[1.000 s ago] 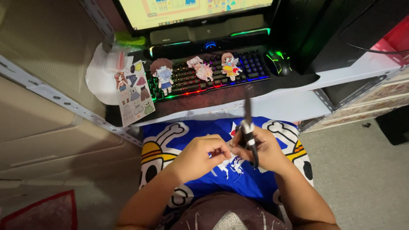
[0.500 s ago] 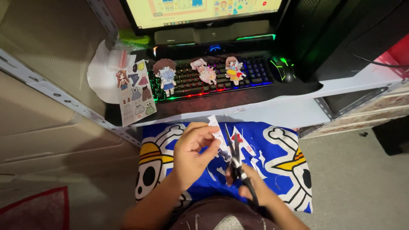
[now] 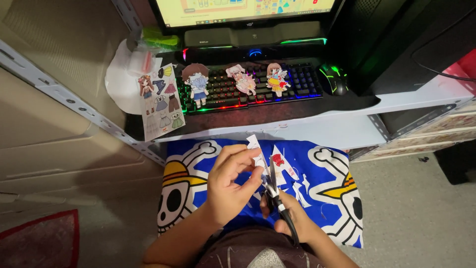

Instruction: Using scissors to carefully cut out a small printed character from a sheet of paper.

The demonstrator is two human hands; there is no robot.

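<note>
The left hand (image 3: 230,186) pinched a thin white paper scrap (image 3: 258,156), matt and slightly curled. The scissors (image 3: 277,198) in the right hand (image 3: 292,223) had dark plastic handles and dull metal blades. Beneath both hands lay a soft, matt cloth cushion (image 3: 198,164), blue with printed skulls. Beyond the hands, the keyboard (image 3: 248,87) showed black plastic keys, glossy under coloured light, with flat paper dolls (image 3: 196,82) on top. A smooth printed paper sheet (image 3: 161,101) lay farther left of the hands, on the dark, faintly shiny counter (image 3: 297,106).
</note>
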